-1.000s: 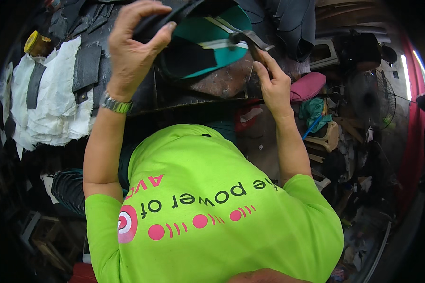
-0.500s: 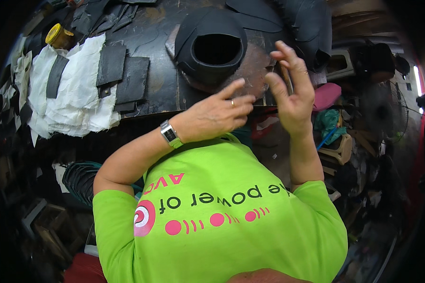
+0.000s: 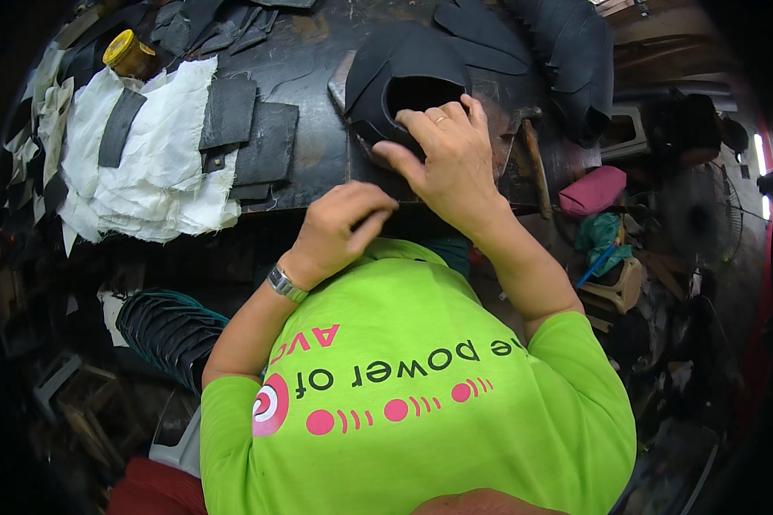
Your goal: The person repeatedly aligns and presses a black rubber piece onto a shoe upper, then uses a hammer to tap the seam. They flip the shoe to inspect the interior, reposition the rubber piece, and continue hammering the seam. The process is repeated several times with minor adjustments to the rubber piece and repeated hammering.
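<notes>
A rounded black piece with a dark oval opening (image 3: pixel 404 60), apparently a shoe upper, rests on the worktable (image 3: pixel 318 129) ahead of me. My right hand (image 3: pixel 451 159) is over its near right rim, fingers bent but apart and thumb stretched left; whether it touches the rim is unclear. My left hand (image 3: pixel 343 227) hovers at the table's near edge, thumb and fingers drawn together. Anything between those fingertips is too small to make out. Right of my right hand lies a hammer (image 3: pixel 537 167) with a wooden handle.
White cloth sheets (image 3: pixel 163 154) bearing black strips (image 3: pixel 228 112) cover the table's left side, near a yellow-lidded jar (image 3: pixel 129 53). Curved stacks of black pieces (image 3: pixel 567 60) stand at the far right. A pink bundle (image 3: pixel 593 190) and a fan (image 3: pixel 704 206) are beyond the right edge.
My right hand has swung left onto the black upper, uncovering the hammer. My left hand has drawn back left and nearer me, its fingers curling in. The view has shifted slightly.
</notes>
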